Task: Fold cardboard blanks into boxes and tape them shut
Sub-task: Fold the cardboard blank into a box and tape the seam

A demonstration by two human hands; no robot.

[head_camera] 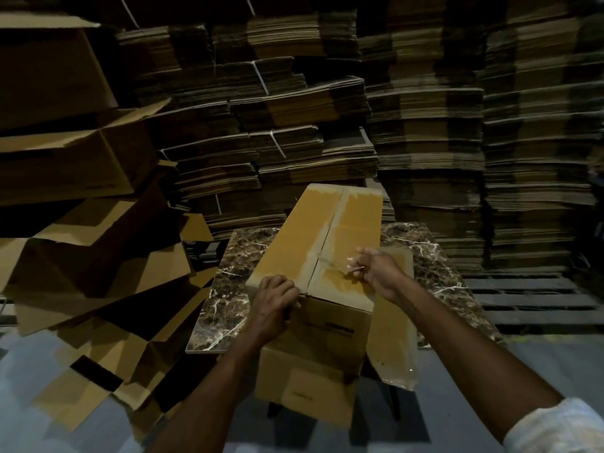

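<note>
Taping step: left hand (277, 300) grips the box (291, 253) edge, right hand (380, 269) pinches tape (348, 268); next, probably press it onto the seam.

1. The box (294, 250) lies on the table (222, 295).
2. Opened boxes (81, 158) are piled to its left.
3. Stacked blanks (425, 142) stand behind the table.
4. A pallet (529, 299) lies to the right.
</note>
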